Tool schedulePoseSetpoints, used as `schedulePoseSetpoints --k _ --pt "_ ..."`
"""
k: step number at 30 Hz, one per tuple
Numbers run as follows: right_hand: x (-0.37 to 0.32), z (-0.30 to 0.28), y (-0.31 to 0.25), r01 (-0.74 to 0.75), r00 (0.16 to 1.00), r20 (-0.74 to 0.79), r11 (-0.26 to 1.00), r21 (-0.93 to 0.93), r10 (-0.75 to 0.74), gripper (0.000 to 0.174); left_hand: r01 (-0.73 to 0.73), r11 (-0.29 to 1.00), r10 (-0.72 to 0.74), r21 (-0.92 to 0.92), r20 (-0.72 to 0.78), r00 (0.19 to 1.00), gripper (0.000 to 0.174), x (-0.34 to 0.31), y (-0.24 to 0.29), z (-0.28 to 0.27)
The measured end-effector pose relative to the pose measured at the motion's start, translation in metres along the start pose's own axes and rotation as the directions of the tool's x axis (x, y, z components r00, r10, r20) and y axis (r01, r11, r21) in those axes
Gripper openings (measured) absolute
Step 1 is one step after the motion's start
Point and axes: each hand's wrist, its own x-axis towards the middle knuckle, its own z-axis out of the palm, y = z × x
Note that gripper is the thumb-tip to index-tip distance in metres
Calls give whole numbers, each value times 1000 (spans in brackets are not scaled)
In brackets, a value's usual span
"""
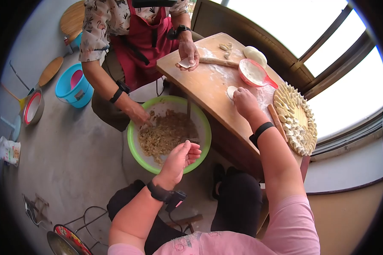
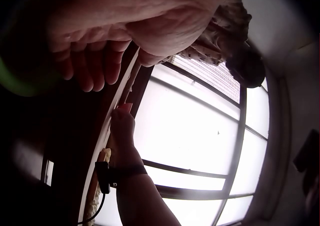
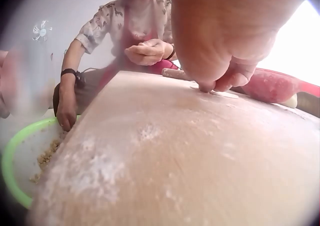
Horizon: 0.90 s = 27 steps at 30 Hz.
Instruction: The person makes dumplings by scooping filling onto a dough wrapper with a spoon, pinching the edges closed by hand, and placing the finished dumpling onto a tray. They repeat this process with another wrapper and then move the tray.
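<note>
My right hand [image 1: 246, 102] is down at the floured wooden board [image 1: 225, 106], with its thumb and curled fingers at the edge of a round dumpling wrapper [image 1: 231, 92]. In the right wrist view the wrapper [image 3: 225, 93] lies nearly flat beneath the fingertips. My left hand [image 1: 179, 160] hovers palm up over the near rim of a green-rimmed basin [image 1: 134, 146] and holds nothing; its fingers are loosely bent. Chopped filling [image 1: 157, 136] lies in the basin. Across from me, another person's hand [image 1: 189, 54] holds a wrapper [image 1: 185, 63], while their other hand [image 1: 139, 115] reaches into the filling.
Beyond the wrapper is a red strainer [image 1: 255, 74] with flour, beside a dough lump [image 1: 255, 55]. A rolling pin [image 1: 219, 62] lies at the far side, another rolling pin [image 1: 277, 123] by my right forearm. Rows of dumplings [image 1: 293, 144] cover a round tray at the right.
</note>
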Motion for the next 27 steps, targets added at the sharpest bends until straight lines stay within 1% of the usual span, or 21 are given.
schedulePoseSetpoints --k 2,3,4,5,6,7,8,10,12,13,14,16,17,18,20,21,22,23,24,26,27 --pt "3 8 5 -81 995 -61 996 25 82 17 -1 1000 1 0 -6 1000 44 1 2 3" --pt "7 3 1 -118 988 -93 992 38 121 18 -17 1000 17 -21 -8 1000 45 4 2 2" --pt "10 -4 -1 -237 958 -92 932 273 271 19 -32 999 32 -42 -11 999 46 7 0 1" --pt "12 -13 -2 -335 910 -52 805 490 411 20 -45 997 44 -64 -16 999 47 9 0 1" --pt "14 -19 -7 -408 847 27 618 672 530 21 -59 992 56 -113 -30 998 47 9 1 2" --pt "16 -23 -15 -378 828 72 459 804 556 22 -74 984 67 -161 -48 997 48 11 3 3" --pt "11 -29 -23 -352 843 111 384 853 526 22 -89 974 76 -206 -69 995 49 13 4 4" --pt "-1 -46 -62 -252 915 52 466 848 400 21 -114 946 90 -303 -93 992 54 18 5 4" --pt "-23 -60 -114 -94 985 2 520 849 174 22 -124 891 64 -436 -149 987 56 19 9 5" --pt "-30 -54 -133 -79 995 99 444 893 -22 23 -128 861 55 -493 -161 986 57 20 12 1" --pt "-40 -71 -157 -34 988 105 507 861 -111 23 -129 825 38 -550 -173 984 58 23 11 -6" --pt "-50 -52 -176 12 994 52 559 829 -99 24 -225 808 152 -544 -175 973 58 26 5 -28" --pt "-52 -42 -182 -145 986 167 410 901 -19 24 -232 820 112 -523 -251 962 48 25 6 -36" --pt "-51 -22 -180 -212 974 225 455 865 26 24 -276 856 148 -437 -305 941 46 18 6 -42" --pt "-59 -3 -180 -141 979 203 636 759 -26 22 -351 905 243 -241 -386 890 41 7 11 -55" --pt "-63 11 -181 -100 973 216 706 701 -78 20 -368 897 248 -243 -412 877 35 1 14 -60" --pt "-69 28 -182 -53 964 232 766 641 -127 19 -374 900 256 -223 -423 869 34 -2 15 -70" --pt "-76 48 -183 168 973 58 858 486 -223 20 -379 903 264 -202 -435 861 33 -6 14 -81" --pt "-77 62 -184 200 965 78 899 389 -249 21 -384 905 270 -183 -450 851 32 -9 12 -91" --pt "-78 86 -184 267 948 126 947 181 -292 26 -403 889 268 -218 -466 843 32 -14 14 -99" --pt "-78 99 -180 305 942 95 939 156 -322 32 -413 882 269 -228 -476 838 32 -15 16 -99"
